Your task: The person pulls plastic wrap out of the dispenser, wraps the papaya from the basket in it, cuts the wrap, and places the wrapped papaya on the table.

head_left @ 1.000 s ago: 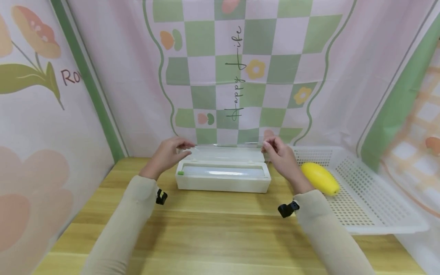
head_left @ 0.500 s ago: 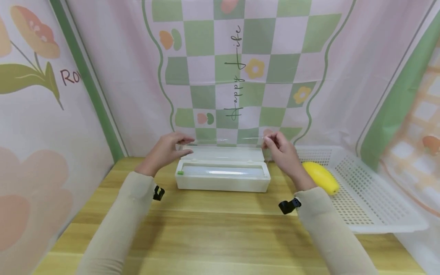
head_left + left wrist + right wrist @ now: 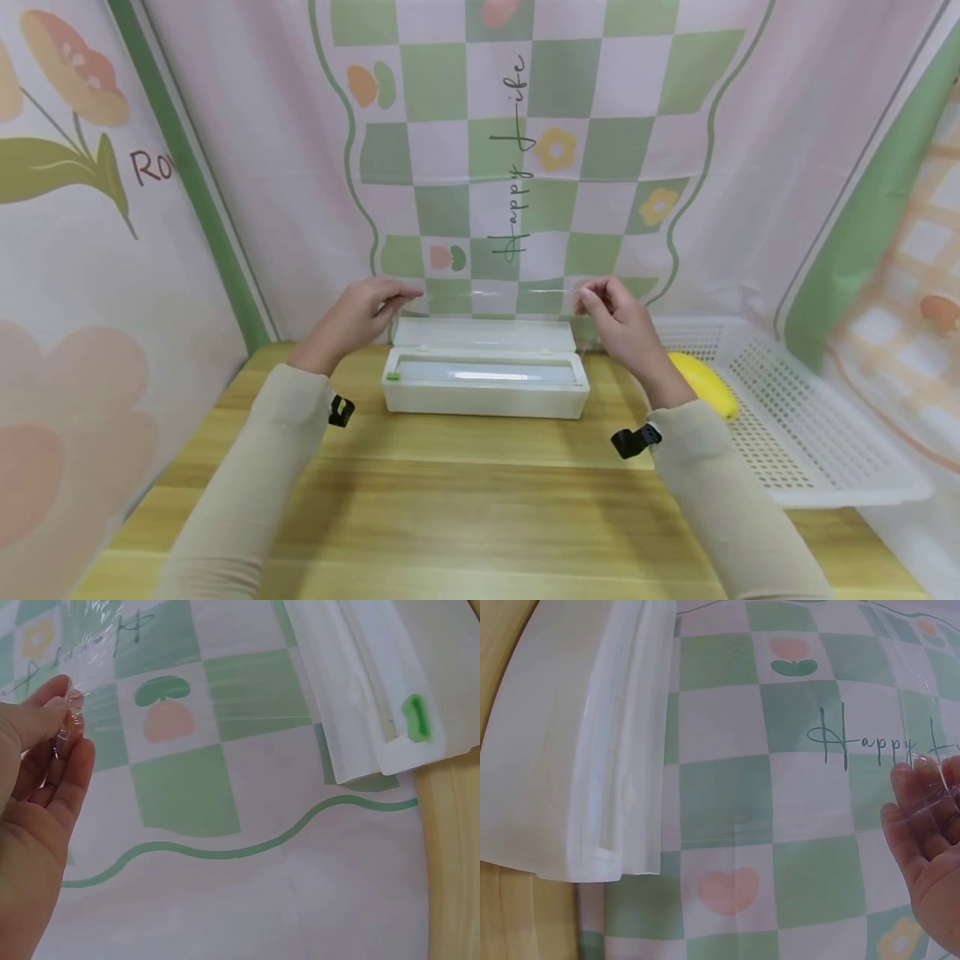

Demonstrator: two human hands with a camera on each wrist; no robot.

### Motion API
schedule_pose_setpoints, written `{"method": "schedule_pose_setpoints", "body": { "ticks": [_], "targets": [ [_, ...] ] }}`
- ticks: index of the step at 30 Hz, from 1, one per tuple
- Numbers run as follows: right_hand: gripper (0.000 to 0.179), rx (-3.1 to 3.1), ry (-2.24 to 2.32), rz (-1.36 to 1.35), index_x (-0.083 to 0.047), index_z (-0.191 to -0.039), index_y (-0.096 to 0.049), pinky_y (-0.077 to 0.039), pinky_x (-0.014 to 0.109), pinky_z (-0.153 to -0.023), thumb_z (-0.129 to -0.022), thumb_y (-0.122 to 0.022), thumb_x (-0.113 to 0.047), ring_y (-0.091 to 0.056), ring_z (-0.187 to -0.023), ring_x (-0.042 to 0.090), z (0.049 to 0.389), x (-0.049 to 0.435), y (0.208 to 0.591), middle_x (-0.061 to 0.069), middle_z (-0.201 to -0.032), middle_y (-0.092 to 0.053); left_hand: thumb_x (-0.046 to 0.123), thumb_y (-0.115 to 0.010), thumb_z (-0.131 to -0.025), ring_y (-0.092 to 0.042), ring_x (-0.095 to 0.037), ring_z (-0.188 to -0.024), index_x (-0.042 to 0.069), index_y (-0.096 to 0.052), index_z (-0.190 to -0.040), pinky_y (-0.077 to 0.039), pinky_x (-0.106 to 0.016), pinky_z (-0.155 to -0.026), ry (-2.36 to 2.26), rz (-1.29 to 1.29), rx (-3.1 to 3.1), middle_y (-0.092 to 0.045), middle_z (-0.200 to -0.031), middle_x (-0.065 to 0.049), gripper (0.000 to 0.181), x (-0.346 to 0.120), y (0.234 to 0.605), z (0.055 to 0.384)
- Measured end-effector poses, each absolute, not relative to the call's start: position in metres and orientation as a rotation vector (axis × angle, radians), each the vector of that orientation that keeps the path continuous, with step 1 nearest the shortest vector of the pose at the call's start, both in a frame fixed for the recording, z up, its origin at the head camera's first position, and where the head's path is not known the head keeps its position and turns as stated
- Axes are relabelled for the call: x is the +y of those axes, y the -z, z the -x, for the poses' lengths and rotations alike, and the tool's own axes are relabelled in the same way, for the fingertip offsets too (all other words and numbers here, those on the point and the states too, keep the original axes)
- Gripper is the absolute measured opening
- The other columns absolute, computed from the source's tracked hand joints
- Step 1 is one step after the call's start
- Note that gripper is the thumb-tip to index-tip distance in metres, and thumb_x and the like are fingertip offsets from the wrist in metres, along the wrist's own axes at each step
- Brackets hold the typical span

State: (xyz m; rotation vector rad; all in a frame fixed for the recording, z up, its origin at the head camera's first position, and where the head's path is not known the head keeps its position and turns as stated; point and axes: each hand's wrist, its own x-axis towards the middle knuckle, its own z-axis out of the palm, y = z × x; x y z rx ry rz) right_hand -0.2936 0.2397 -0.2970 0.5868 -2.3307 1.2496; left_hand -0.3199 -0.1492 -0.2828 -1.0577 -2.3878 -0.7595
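Note:
A sheet of clear plastic wrap (image 3: 483,293) is stretched between my two hands, above and behind a white cling wrap dispenser (image 3: 486,402). My left hand (image 3: 354,321) pinches the film's left edge between thumb and fingers; the left wrist view shows the bunched film (image 3: 73,712) at the fingertips. At the other corner, my right hand (image 3: 621,327) pinches the film with curled fingers. In the right wrist view this hand (image 3: 930,840) is partly cut off by the frame. The dispenser's lid (image 3: 483,335) stands open, with a roll (image 3: 487,372) visible inside.
A green slider (image 3: 392,377) sits at the dispenser's left end. To the right stands a white perforated basket (image 3: 825,417) with a yellow oblong fruit (image 3: 705,387) in it, partly behind the right forearm. A checkered cloth (image 3: 502,150) hangs behind the wooden table (image 3: 465,517).
Both hands have risen, drawing the film higher above the dispenser. The left hand's thumb and fingers, apart before, have closed together on the film. The dispenser has stayed in place.

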Motion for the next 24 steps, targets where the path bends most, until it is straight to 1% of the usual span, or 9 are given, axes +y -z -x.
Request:
{"method": "schedule_pose_setpoints", "body": {
  "ticks": [3,5,8,12,14,18,24],
  "targets": [
    [0.035,-2.346,-1.240,-0.567,0.000,-0.118,-0.055,-0.050,0.021,-0.084,-0.109,-0.043,-0.032,-0.060,-0.099,0.021,0.292,0.239,0.292,0.013,-0.109,-0.063,0.003,-0.057,-0.102,-0.064,-0.025,-0.111,0.002,-0.070,-0.121,-0.054,-0.037,-0.093,0.756,1.052,-2.405,-0.070,-0.118,-0.011,0.024,-0.149,0.277,0.319],
    [0.036,-2.350,-1.237,-0.562,0.000,-0.118,-0.055,-0.051,0.024,-0.086,-0.109,-0.042,-0.032,-0.060,-0.099,0.023,0.291,0.240,0.289,0.013,-0.108,-0.063,0.003,-0.057,-0.102,-0.064,-0.024,-0.108,0.002,-0.070,-0.121,-0.054,-0.038,-0.092,0.768,1.048,-2.420,-0.070,-0.116,-0.011,0.024,-0.149,0.273,0.318],
    [0.037,-2.348,-1.227,-0.564,0.000,-0.117,-0.055,-0.051,0.026,-0.085,-0.108,-0.042,-0.033,-0.061,-0.099,0.026,0.290,0.240,0.285,0.012,-0.106,-0.064,0.004,-0.063,-0.099,-0.063,-0.023,-0.103,0.002,-0.070,-0.121,-0.055,-0.037,-0.089,0.790,1.050,-2.439,-0.070,-0.113,-0.010,0.023,-0.149,0.267,0.316],
    [0.037,-2.338,-1.210,-0.559,-0.001,-0.116,-0.055,-0.050,0.025,-0.082,-0.108,-0.043,-0.034,-0.061,-0.097,0.026,0.288,0.241,0.280,0.012,-0.104,-0.065,0.000,-0.069,-0.093,-0.064,-0.022,-0.098,0.001,-0.071,-0.118,-0.055,-0.034,-0.086,0.801,1.074,-2.415,-0.070,-0.110,-0.010,0.024,-0.148,0.261,0.317],
    [0.036,-2.328,-1.217,-0.560,-0.001,-0.116,-0.055,-0.050,0.024,-0.081,-0.108,-0.043,-0.034,-0.061,-0.097,0.027,0.287,0.241,0.278,0.013,-0.105,-0.065,-0.004,-0.068,-0.092,-0.065,-0.023,-0.098,0.000,-0.071,-0.116,-0.056,-0.034,-0.087,0.803,1.092,-2.387,-0.071,-0.110,-0.012,0.024,-0.148,0.259,0.318],
    [0.035,-2.305,-1.235,-0.568,-0.001,-0.116,-0.055,-0.050,0.023,-0.079,-0.108,-0.044,-0.033,-0.062,-0.097,0.028,0.286,0.241,0.273,0.016,-0.105,-0.065,-0.006,-0.067,-0.093,-0.066,-0.024,-0.099,-0.001,-0.072,-0.115,-0.056,-0.034,-0.087,0.829,1.116,-2.347,-0.071,-0.110,-0.014,0.023,-0.150,0.254,0.321],
    [0.032,-2.280,-1.244,-0.582,-0.002,-0.116,-0.056,-0.049,0.022,-0.077,-0.108,-0.045,-0.031,-0.062,-0.097,0.022,0.286,0.241,0.266,0.016,-0.104,-0.065,-0.005,-0.064,-0.095,-0.066,-0.025,-0.103,0.001,-0.073,-0.115,-0.056,-0.037,-0.089,0.840,1.151,-2.311,-0.072,-0.111,-0.014,0.023,-0.154,0.247,0.321]
  ]
}}
